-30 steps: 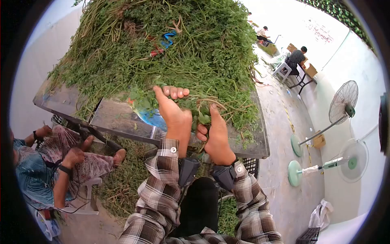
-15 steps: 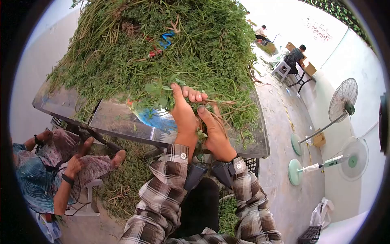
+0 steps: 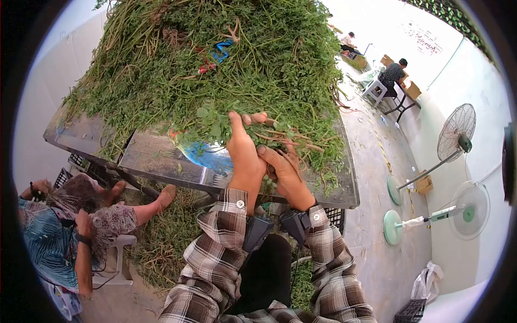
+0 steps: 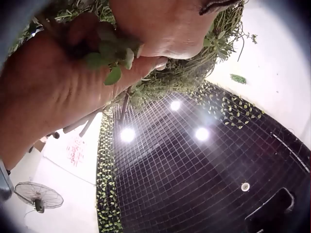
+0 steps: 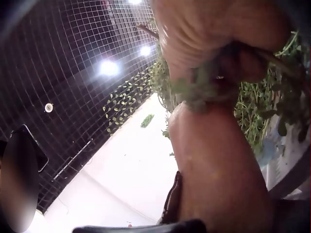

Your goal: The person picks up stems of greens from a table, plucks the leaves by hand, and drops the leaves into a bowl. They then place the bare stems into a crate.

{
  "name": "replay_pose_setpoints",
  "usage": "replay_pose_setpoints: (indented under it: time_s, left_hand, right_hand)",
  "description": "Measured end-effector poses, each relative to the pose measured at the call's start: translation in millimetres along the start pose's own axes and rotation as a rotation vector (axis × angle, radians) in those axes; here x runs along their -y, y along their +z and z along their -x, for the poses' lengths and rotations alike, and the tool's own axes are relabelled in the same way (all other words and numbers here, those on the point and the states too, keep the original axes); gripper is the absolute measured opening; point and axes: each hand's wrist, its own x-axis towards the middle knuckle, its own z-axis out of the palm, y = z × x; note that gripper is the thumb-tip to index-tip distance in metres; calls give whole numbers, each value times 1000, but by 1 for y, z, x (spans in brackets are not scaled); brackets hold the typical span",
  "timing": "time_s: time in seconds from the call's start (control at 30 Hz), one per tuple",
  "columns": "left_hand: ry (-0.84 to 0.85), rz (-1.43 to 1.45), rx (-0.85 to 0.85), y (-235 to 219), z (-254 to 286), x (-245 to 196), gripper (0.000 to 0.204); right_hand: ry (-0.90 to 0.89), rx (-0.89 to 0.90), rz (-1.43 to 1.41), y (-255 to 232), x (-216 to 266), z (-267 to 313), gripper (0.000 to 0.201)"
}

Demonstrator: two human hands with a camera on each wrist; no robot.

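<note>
Both hands are close together over the front edge of a table (image 3: 148, 167), in front of a big heap of leafy green stems (image 3: 258, 70). My left hand (image 3: 246, 156) grips a small bunch of stems (image 3: 301, 141), its leaves (image 3: 217, 125) spreading past the thumb and its brown ends pointing right. Just below, my right hand (image 3: 289, 180) has its fingers curled round some stems, with the thumb lying toward the left palm. Green leaves (image 4: 112, 76) poke out between the hands in the left wrist view. The palms hide much of what they hold.
A blue printed plastic sheet (image 3: 207, 156) lies by the left hand. Blue ribbon (image 3: 221, 52) shows in the heap. One person (image 3: 51, 237) sits close at the left, above stems (image 3: 161, 247) on the floor. Two fans (image 3: 455, 134) stand at the right.
My left hand has moved right with its bunch, up against the right hand. My right thumb now lies over toward the left palm. The seated person at the left has shifted arms and legs.
</note>
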Motion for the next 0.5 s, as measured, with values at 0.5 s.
replay_pose_setpoints:
  time_s: [0.5]
  left_hand:
    - [8,-206,-35,-15,-10,2,36]
  right_hand:
    - [119,0,245,-2,4,4,21]
